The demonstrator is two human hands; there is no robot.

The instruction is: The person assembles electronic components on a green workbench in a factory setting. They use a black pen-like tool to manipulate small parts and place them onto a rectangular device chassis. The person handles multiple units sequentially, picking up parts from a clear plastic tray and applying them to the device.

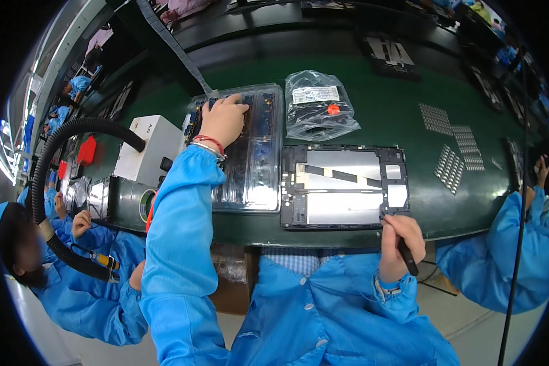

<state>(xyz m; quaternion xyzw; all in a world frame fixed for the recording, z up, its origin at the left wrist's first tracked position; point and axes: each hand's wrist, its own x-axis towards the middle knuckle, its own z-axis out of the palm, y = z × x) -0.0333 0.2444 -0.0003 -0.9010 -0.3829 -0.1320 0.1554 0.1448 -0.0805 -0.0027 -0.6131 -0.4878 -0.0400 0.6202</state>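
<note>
My left hand (224, 124) reaches over the far part of a transparent plastic tray (277, 152). Its fingers are bent and apart, touching or just above the small blue circuit boards (195, 119) there; the fingertips are partly hidden. In front of me lies an opened tablet housing (344, 207) with a silver inside, a black frame and a dark ribbon strip across it. At its near right corner my right hand (402, 241) is closed on a black pen-like tool (408, 257). The tool's tip is too small to make out.
Beyond the housing sits a transparent plastic bag (320, 110) with a red sticker. Sheets of small metal parts (449, 169) lie to the right. On the left stand a white box (147, 150) and a black corrugated hose (38, 177). Co-workers in blue sit on both sides.
</note>
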